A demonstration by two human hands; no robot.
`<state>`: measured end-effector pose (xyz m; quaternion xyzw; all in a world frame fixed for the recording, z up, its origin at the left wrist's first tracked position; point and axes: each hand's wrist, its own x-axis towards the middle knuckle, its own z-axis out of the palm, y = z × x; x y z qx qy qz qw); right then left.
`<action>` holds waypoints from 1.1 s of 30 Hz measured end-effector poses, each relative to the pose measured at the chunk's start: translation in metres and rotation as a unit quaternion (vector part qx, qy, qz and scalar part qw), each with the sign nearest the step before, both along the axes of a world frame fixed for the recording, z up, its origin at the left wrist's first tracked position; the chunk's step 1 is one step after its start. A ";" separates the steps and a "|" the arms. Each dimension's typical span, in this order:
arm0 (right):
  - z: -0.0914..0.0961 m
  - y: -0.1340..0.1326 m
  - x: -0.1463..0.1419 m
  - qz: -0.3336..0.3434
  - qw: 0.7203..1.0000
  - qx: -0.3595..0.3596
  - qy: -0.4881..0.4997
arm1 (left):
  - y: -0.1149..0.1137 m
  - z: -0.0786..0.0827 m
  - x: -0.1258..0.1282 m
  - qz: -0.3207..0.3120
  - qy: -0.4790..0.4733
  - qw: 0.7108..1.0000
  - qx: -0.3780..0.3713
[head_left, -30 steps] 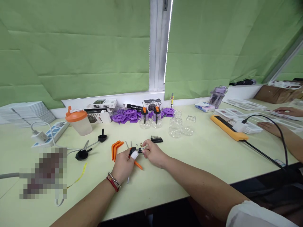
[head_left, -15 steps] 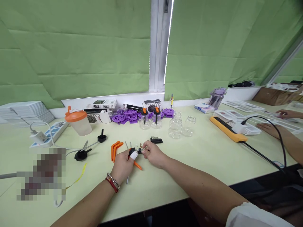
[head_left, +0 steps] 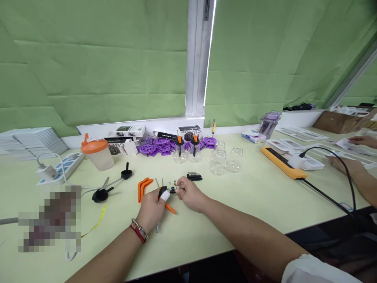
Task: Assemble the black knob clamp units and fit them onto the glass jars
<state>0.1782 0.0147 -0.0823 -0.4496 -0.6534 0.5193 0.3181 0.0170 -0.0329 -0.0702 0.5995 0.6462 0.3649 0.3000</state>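
My left hand [head_left: 153, 206], with white tape on the thumb, is closed around a small black part [head_left: 163, 190] that has a thin metal rod. My right hand [head_left: 190, 193] pinches the rod end of this part by a little black piece [head_left: 172, 189]. What lies between its fingertips is too small to make out. An orange lever [head_left: 170, 208] shows just below the hands. Two bent orange levers [head_left: 143, 188] lie left of them. Behind my right hand are black levers [head_left: 194, 177] with springs [head_left: 193, 173].
Two glass bottles [head_left: 179, 157] with black-and-orange tops stand behind, before purple plastic parts [head_left: 157, 146]. Several clear glass bottles [head_left: 218, 167] are to their right. Black funnel-like lids [head_left: 101, 195] lie left. An orange power strip [head_left: 282, 165] and a co-worker's hands [head_left: 344, 163] are right.
My two hands stay almost in place on the black part, the right fingers shifting slightly at the rod end. The co-worker's hands have moved, one now with a white sheet.
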 end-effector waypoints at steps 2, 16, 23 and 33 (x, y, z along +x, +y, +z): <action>0.001 0.001 -0.002 0.004 1.000 0.001 -0.007 | 0.000 0.000 -0.001 0.009 0.000 1.000 -0.009; 0.005 0.002 -0.004 0.016 0.999 0.022 -0.022 | 0.000 0.003 -0.002 0.028 -0.003 0.999 -0.017; 0.006 0.001 -0.003 0.017 0.999 0.019 -0.024 | 0.000 0.003 -0.001 0.027 0.004 1.000 -0.008; 0.004 0.001 -0.003 0.018 0.999 0.020 -0.017 | 0.000 0.003 -0.001 0.027 0.028 0.999 -0.035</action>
